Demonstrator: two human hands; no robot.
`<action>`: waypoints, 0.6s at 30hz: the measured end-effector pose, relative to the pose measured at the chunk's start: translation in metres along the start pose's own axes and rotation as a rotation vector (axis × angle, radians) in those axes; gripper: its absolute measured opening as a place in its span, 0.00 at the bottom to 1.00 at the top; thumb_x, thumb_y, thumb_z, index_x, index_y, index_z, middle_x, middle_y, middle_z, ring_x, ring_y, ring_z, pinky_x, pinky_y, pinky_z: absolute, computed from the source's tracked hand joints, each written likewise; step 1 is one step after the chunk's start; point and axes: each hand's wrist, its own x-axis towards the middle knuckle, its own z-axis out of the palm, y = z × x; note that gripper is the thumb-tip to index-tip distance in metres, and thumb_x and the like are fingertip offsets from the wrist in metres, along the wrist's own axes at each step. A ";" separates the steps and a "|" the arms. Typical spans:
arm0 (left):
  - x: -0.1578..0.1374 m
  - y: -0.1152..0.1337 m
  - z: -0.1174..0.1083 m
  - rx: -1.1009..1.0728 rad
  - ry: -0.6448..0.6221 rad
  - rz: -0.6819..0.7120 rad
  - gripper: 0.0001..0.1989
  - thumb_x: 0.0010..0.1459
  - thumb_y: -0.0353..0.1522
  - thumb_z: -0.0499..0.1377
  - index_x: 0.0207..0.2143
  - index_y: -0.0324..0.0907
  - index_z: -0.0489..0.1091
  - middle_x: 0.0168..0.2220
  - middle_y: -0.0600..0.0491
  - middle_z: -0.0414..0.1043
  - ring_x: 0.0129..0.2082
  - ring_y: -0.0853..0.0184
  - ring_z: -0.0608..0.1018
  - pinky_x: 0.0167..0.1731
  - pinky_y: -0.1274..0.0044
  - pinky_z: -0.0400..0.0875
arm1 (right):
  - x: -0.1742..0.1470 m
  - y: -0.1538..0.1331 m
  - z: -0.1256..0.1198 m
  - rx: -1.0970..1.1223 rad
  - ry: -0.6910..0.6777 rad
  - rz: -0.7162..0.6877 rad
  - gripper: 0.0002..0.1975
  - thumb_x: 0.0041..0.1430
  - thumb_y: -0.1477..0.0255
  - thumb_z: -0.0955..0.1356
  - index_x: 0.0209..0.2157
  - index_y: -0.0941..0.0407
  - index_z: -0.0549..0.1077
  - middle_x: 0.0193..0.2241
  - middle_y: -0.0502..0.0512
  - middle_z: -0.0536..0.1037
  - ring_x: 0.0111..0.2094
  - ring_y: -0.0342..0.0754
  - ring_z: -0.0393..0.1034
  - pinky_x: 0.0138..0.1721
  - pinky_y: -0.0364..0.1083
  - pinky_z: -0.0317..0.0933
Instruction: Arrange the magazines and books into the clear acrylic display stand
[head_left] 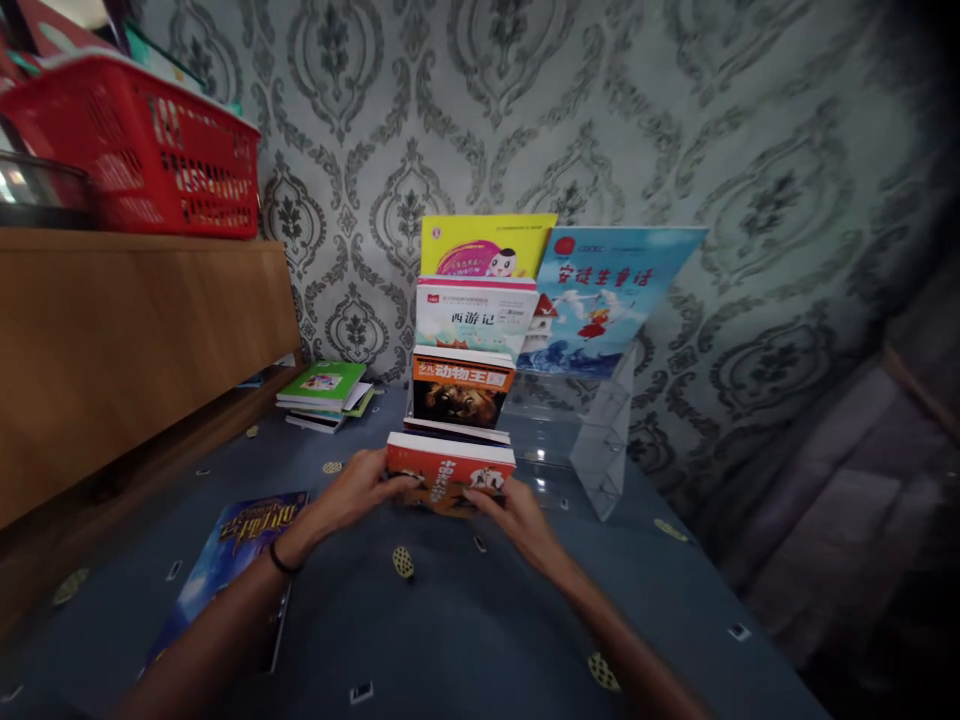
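A thick red book (pixel 448 470) is gripped at its two sides, cover facing me, at the front of a clear tiered rack (pixel 604 445). My left hand (pixel 365 490) closes on its left edge, thumb across the cover. At the right edge my right hand (pixel 519 518) does the same. Behind it, the rack holds a book with a lion cover (pixel 461 392), a white book (pixel 469 318) and a yellow book (pixel 480 240), one above the other. A blue book (pixel 607 290) leans in the rack's upper right. Whether the red book rests on the rack is hidden.
A blue-purple book (pixel 217 570) lies on the patterned blue tablecloth (pixel 450 630), partly under my left forearm. Further back sits a small pile of books (pixel 322 390). At the left, a red basket (pixel 187 160) stands on a wooden cabinet (pixel 142 350). Patterned wallpaper rises behind.
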 end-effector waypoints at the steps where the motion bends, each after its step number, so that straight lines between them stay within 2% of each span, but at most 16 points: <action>1: 0.003 -0.001 -0.001 -0.001 0.016 0.014 0.17 0.62 0.42 0.60 0.46 0.42 0.77 0.42 0.50 0.83 0.39 0.59 0.82 0.40 0.73 0.74 | 0.004 -0.001 -0.001 -0.010 0.004 -0.010 0.20 0.61 0.54 0.68 0.44 0.56 0.77 0.40 0.58 0.83 0.38 0.55 0.79 0.37 0.50 0.74; 8: 0.025 0.003 -0.011 0.043 0.072 0.065 0.17 0.63 0.43 0.60 0.47 0.42 0.76 0.41 0.50 0.83 0.38 0.60 0.81 0.40 0.73 0.74 | 0.029 -0.010 -0.019 -0.032 0.015 -0.091 0.20 0.61 0.54 0.68 0.44 0.55 0.76 0.41 0.58 0.83 0.40 0.57 0.79 0.38 0.52 0.74; 12: 0.037 0.017 -0.022 0.087 0.167 0.152 0.20 0.63 0.44 0.60 0.51 0.42 0.74 0.46 0.49 0.81 0.42 0.59 0.81 0.41 0.71 0.75 | 0.041 -0.018 -0.032 -0.094 0.099 -0.143 0.20 0.61 0.53 0.69 0.43 0.55 0.77 0.40 0.59 0.83 0.42 0.57 0.78 0.41 0.53 0.74; 18: 0.058 0.028 -0.028 0.167 0.265 0.243 0.20 0.63 0.45 0.61 0.50 0.40 0.74 0.43 0.48 0.82 0.39 0.61 0.81 0.38 0.73 0.75 | 0.048 -0.022 -0.041 -0.047 0.203 -0.236 0.23 0.62 0.53 0.69 0.50 0.55 0.75 0.47 0.58 0.82 0.47 0.55 0.77 0.47 0.53 0.74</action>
